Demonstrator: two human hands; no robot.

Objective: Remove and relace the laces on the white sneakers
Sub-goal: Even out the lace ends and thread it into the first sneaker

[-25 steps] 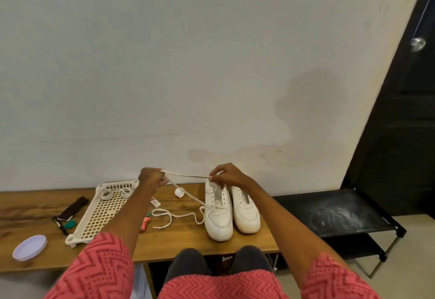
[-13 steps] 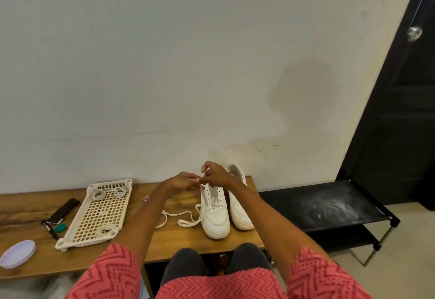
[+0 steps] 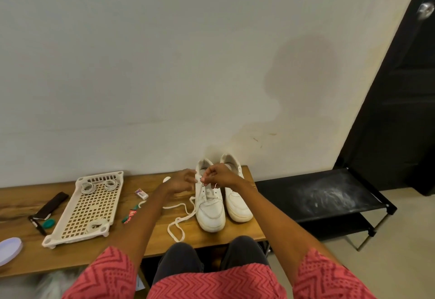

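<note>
The two white sneakers (image 3: 222, 202) stand side by side, toes toward the person, at the right end of the wooden counter (image 3: 233, 237), heels close to the wall. Right of the sneakers the counter's edge drops off to a black rack (image 3: 324, 195); left of them a bare strip of planks runs to a cream lattice tray (image 3: 89, 207).

The right hand (image 3: 217, 178) hovers over the left sneaker's eyelets, its grip narrow, fingertips pinching the lace (image 3: 182, 214) near its end. The left hand (image 3: 181, 182) sits just left of that sneaker, fingers loosely curled toward the lace; whether its grip holds the lace I cannot tell.

The lace is a flat white band, trailing off the left sneaker in loose loops across the counter toward its front edge. The sneakers look smooth with thick rubbery soles. The tray is rigid plastic with square holes and holds coiled rubber bands (image 3: 88, 188). Left of it lie a dark strap (image 3: 53, 204) and a pale round lid (image 3: 9, 250).
</note>
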